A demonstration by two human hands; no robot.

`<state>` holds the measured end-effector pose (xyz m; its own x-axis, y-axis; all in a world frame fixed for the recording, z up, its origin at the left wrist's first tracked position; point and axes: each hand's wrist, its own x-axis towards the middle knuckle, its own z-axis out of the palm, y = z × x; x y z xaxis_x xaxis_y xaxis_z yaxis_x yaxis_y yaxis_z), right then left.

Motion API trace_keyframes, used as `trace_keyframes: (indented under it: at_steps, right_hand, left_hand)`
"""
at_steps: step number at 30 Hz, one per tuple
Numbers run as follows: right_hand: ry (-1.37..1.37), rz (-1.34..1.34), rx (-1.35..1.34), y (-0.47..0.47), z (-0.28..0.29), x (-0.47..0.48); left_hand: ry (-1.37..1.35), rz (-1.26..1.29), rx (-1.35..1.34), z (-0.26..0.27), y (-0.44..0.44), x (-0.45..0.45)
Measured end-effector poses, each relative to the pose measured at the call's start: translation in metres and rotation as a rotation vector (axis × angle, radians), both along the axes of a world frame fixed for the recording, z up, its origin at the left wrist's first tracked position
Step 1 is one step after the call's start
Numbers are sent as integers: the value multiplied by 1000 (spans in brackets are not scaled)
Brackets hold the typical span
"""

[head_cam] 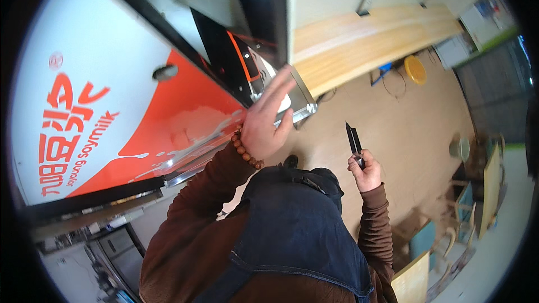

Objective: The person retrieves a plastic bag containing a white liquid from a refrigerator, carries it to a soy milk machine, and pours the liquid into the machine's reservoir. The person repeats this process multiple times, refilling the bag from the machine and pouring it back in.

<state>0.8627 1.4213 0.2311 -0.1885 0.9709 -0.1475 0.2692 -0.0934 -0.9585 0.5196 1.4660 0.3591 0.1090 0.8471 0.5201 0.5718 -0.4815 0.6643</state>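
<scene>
My right hand (365,171) grips a dark pointed tool (353,139), which looks like a folding knife or multi-tool; its tip points away from me over the floor. My left hand (268,124), with a brown bead bracelet (244,149) at the wrist, reaches out with fingers extended over the metal-edged corner (309,109) of a machine. Whether it touches the machine cannot be told. Beyond the fingers is a black panel (248,61) with an orange outline and white markings. To the left stands a large Joyoung soymilk machine panel (126,105) in white and red-orange.
A long wooden counter (362,42) runs along the wall ahead. On the floor are a yellow basin (415,70), a blue object (382,72) and a pale bin (459,148). Chairs (422,239) and wooden tables (490,189) stand at right.
</scene>
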Motion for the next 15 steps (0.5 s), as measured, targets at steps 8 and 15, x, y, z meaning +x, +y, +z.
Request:
trace_keyframes:
  at_steps: [8, 15]
  right_hand:
    - [-274, 416, 125, 222, -80, -18]
    - [-605, 511, 314, 431, -243, -7]
  left_hand:
    - [-41, 259, -108, 0, 53, 40]
    - [28, 583, -72, 30, 109, 97]
